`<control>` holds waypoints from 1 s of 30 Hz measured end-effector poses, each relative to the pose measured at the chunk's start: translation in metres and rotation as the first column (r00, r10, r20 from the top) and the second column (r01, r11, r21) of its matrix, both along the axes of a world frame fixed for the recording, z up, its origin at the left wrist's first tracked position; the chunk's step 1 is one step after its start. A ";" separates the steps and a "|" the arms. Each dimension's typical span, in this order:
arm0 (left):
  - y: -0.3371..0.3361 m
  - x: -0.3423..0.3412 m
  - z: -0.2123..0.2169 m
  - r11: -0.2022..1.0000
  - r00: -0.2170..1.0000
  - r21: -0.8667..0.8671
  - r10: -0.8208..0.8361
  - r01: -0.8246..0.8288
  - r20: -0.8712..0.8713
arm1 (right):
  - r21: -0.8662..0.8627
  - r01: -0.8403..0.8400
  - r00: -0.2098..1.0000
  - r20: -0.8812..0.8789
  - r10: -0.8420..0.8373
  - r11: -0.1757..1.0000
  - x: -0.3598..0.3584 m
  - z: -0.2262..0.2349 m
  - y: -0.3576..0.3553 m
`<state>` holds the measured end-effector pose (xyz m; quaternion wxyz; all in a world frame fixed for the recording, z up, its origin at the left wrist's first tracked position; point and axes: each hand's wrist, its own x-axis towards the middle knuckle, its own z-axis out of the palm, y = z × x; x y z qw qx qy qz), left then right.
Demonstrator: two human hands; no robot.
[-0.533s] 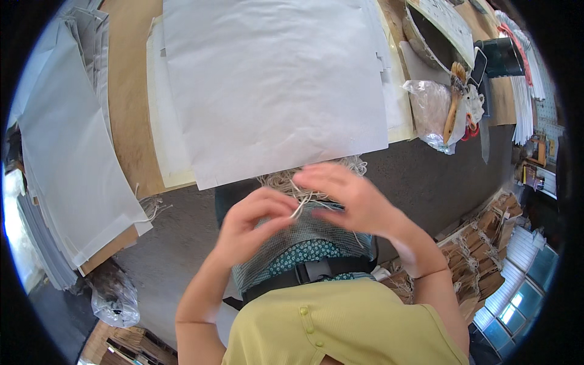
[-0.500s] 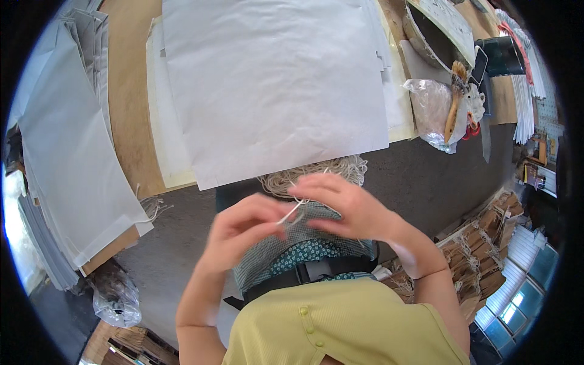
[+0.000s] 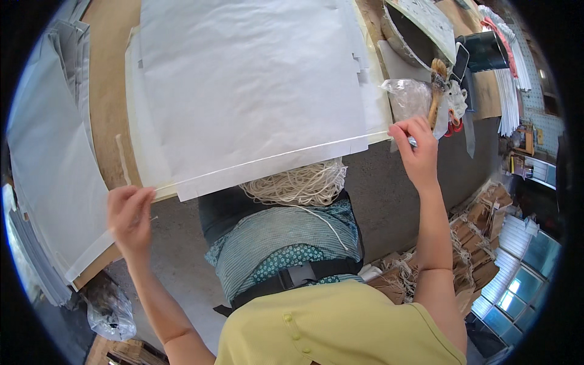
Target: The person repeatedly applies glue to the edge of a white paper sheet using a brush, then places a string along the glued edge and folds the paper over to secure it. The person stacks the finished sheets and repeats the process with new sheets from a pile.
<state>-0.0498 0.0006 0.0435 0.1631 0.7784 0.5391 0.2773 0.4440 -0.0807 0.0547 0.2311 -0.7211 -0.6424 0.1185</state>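
A white cord [image 3: 277,156] is stretched straight between my two hands, just above the near edge of a large white paper sheet [image 3: 249,79]. My left hand [image 3: 129,214] pinches one end near the sheet's left corner, with a short tail sticking up past the fingers. At the right corner, my right hand [image 3: 416,146] pinches the other end. A loose bundle of cord [image 3: 298,184] lies on my lap below the paper edge, with one strand trailing over my apron [image 3: 280,228].
To the left hang large grey-white sheets [image 3: 52,152]. A tub [image 3: 413,36], a brush [image 3: 436,91], a plastic bag [image 3: 407,97] and red-handled scissors [image 3: 451,126] are at the table's right. Brown paper bundles with cords [image 3: 468,243] stand at lower right.
My hands have moved from close together over my lap to wide apart at the paper's near corners. The cord between them is now pulled taut across the sheet.
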 end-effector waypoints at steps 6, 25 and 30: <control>-0.014 0.038 -0.022 0.998 0.961 -0.062 -0.040 0.024 -0.273 | 0.164 -0.178 0.887 0.453 0.086 0.970 -0.020 -0.025 0.004; -0.008 0.071 -0.055 0.993 0.990 -0.095 -0.087 0.076 -0.113 | -0.008 -0.144 0.987 0.065 0.144 0.990 -0.053 -0.059 0.032; -0.012 0.078 -0.064 1.000 0.976 -0.028 -0.001 -0.005 -0.217 | 0.072 -0.150 0.983 0.114 0.141 0.986 -0.056 -0.079 0.029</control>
